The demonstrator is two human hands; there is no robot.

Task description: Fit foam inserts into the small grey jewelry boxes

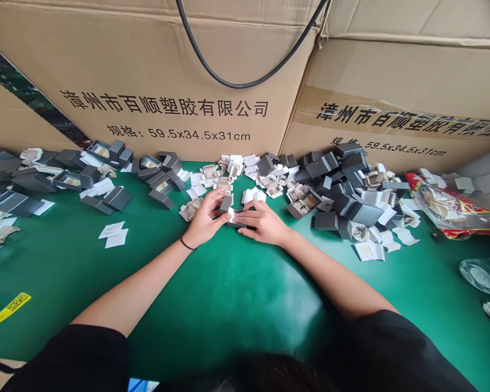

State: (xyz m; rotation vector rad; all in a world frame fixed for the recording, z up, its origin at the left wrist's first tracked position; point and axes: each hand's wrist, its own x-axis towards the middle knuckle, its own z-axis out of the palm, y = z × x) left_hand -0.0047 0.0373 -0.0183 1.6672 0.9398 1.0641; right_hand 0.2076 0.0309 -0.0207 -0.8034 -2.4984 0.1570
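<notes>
Both hands meet over a small dark grey box (226,203) at the middle of the green table. My left hand (206,219) grips the box's left side, thumb pressed against a bit of white paper at its opening. My right hand (265,222) lies over the box's right end with its fingers at the opening, partly hiding it. Whether those fingers hold the white piece or only the box is hard to make out. Folded white paper pieces (253,195) lie just beyond the hands, and crumpled paper inserts (191,209) sit beside my left hand.
Dark boxes (353,204) pile up at the right among paper slips; more boxes (32,181) lie at the left. Large cartons (155,65) wall off the back, a black cable (237,85) hanging before them. A red plastic packet (453,209) and a glass (482,276) occupy the right.
</notes>
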